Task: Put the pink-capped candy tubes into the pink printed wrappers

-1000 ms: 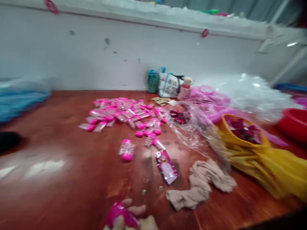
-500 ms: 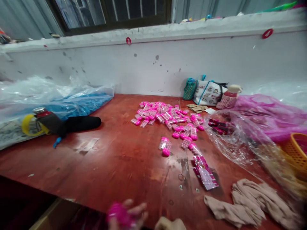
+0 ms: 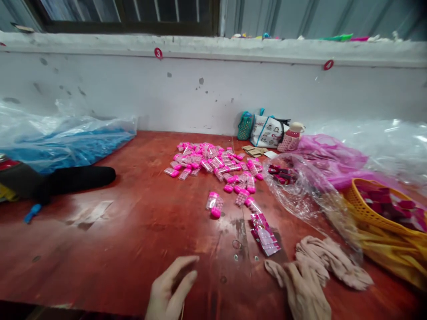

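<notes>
My left hand (image 3: 173, 286) is above the front edge of the red-brown table (image 3: 133, 249). Its thumb and fingers are apart, and nothing shows between them. Further right, my right hand (image 3: 307, 289) has its bent fingers on a crumpled beige cloth (image 3: 343, 264), closed over the near left part; the fingertips are partly hidden. Just beyond that hand lies a small stack of pink printed cards (image 3: 266, 235). Deeper on the table is a pile of small clear containers with bright pink caps (image 3: 207, 155), with a few (image 3: 215, 204) lying nearer.
At right stand a yellow basket (image 3: 358, 195) of dark pink pieces and a clear plastic bag (image 3: 296, 200). A patterned bag (image 3: 267, 132) and a bottle (image 3: 292, 138) are by the wall. To the left lie a black cylindrical thing (image 3: 83, 178) and blue items in plastic (image 3: 73, 146).
The view has turned rightward. My left hand, which held something bright pink at the table edge, is now without it. My right hand has moved right onto the cloth.
</notes>
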Available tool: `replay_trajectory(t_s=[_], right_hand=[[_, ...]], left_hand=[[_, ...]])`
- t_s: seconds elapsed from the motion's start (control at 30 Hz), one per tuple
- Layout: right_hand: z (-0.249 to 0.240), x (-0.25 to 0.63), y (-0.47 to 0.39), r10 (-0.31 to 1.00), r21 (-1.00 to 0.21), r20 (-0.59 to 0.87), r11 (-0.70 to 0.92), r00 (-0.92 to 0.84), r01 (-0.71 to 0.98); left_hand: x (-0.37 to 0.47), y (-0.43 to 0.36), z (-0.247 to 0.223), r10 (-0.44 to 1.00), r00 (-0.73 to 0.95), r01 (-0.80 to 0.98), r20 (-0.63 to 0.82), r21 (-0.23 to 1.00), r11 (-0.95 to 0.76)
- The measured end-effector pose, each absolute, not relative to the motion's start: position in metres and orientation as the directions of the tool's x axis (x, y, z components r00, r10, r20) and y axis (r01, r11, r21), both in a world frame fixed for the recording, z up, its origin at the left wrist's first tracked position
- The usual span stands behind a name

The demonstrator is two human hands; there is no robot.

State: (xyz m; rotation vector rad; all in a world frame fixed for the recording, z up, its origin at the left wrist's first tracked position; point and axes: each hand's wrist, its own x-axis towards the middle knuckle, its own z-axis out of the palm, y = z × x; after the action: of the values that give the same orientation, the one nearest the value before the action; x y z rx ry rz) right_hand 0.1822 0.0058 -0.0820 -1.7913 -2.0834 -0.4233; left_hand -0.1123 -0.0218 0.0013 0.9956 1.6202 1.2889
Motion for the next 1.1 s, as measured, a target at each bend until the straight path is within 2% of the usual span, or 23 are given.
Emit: replay_trajectory(t_s=[0.07, 0.13, 0.23, 0.3, 0.43, 0.53, 0.6, 0.67, 0.77, 0.93, 1.1], right_hand=[[-0.080, 0.175, 0.009, 0.873, 0.041, 0.481, 0.076, -0.087, 0.996], [-0.078, 0.172, 0.013, 0.864, 0.074, 0.502, -0.005, -0.033, 0.997], [-0.078, 0.170, 0.016, 0.885, 0.062, 0.464, -0.079, 0.041, 0.995], [-0.077, 0.169, 0.016, 0.899, -0.002, 0.426, -0.109, 0.100, 0.994], [-0.064, 0.165, 0.019, 0.901, -0.262, 0.324, -0.206, 0.287, 0.943], [-0.048, 0.159, 0.029, 0.871, -0.505, 0.233, -0.273, 0.433, 0.819], [-0.037, 0.151, 0.042, 0.846, -0.611, 0.191, -0.294, 0.497, 0.735], [-0.032, 0.142, 0.057, 0.847, -0.661, 0.171, -0.281, 0.504, 0.696], [-0.033, 0.131, 0.079, 0.871, -0.672, 0.139, -0.267, 0.471, 0.691], [-0.051, 0.132, 0.092, 0.847, -0.764, 0.167, -0.213, 0.505, 0.609], [-0.057, 0.139, 0.085, 0.873, -0.819, 0.172, -0.131, 0.457, 0.559]], left_hand=[[-0.110, 0.016, 0.002, 0.965, -0.234, 0.475, 0.119, 0.880, 0.006], [-0.108, 0.054, -0.008, 0.965, -0.061, 0.735, 0.256, 0.666, -0.130], [-0.098, 0.104, -0.031, 0.948, 0.139, 0.913, 0.286, 0.333, -0.234], [-0.087, 0.129, -0.045, 0.944, 0.200, 0.924, 0.264, 0.269, -0.271], [-0.069, 0.157, -0.056, 0.927, 0.290, 0.906, 0.238, 0.243, -0.346], [-0.064, 0.167, -0.058, 0.919, 0.308, 0.911, 0.245, 0.204, -0.359], [-0.064, 0.170, -0.060, 0.914, 0.308, 0.915, 0.265, 0.181, -0.361], [-0.066, 0.172, -0.064, 0.904, 0.309, 0.909, 0.296, 0.188, -0.372], [-0.070, 0.172, -0.067, 0.868, 0.302, 0.871, 0.394, 0.257, -0.419], [-0.075, 0.169, -0.059, 0.784, 0.237, 0.792, 0.574, 0.353, -0.498], [-0.052, 0.144, -0.047, 0.737, 0.234, 0.727, 0.634, 0.390, -0.566]])
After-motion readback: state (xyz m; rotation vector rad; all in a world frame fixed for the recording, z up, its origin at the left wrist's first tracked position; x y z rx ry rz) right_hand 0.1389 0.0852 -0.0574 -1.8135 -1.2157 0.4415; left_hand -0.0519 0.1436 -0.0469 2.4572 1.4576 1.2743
